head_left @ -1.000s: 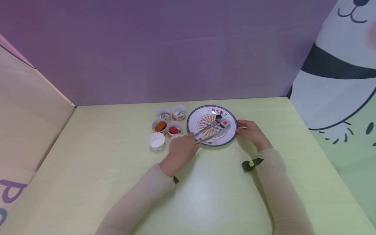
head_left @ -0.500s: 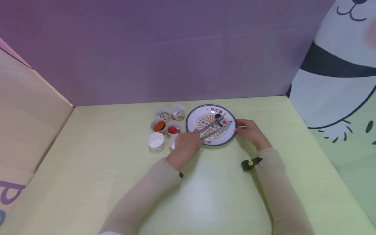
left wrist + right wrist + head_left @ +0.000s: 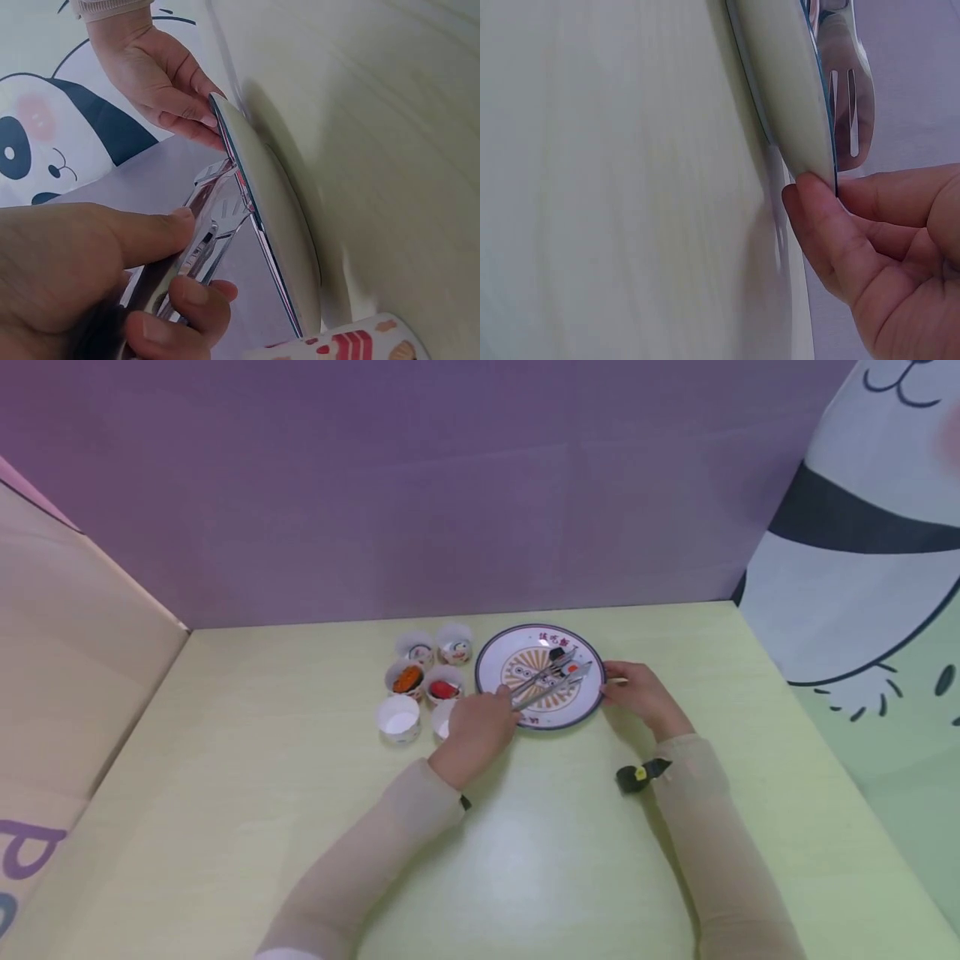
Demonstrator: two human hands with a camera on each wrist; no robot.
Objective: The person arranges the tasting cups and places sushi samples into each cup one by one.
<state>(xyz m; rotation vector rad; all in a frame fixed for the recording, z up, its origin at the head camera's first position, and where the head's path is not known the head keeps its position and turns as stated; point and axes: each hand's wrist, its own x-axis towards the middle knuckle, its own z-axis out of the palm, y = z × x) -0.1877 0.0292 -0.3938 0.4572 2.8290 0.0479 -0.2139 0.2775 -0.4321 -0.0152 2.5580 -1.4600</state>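
Observation:
My left hand [image 3: 480, 731] grips metal tongs [image 3: 551, 686], whose tips reach over a white, blue-rimmed plate [image 3: 495, 662]. Between the tong arms sits a small white sushi roll piece with an orange centre [image 3: 572, 668], partly covered by them; whether they pinch it I cannot tell. A dark piece [image 3: 557, 654] lies just behind on the plate. My right hand [image 3: 641, 697] pinches the plate's right rim, thumb on one face and fingers on the other. In the right wrist view the slotted tong head [image 3: 853, 97] shows above the rim.
Left of the plate several paper cups stand close together. One holds an orange-topped piece [image 3: 408, 678], another a red-topped piece [image 3: 444, 690]. A white cup [image 3: 398, 718] stands at the front left, and another is partly behind my left hand. A purple wall [image 3: 390, 527] rises behind the table.
My left hand has moved a little to the right with the tongs, whose tips now cover more of the white piece. The right hand stays on the plate's rim.

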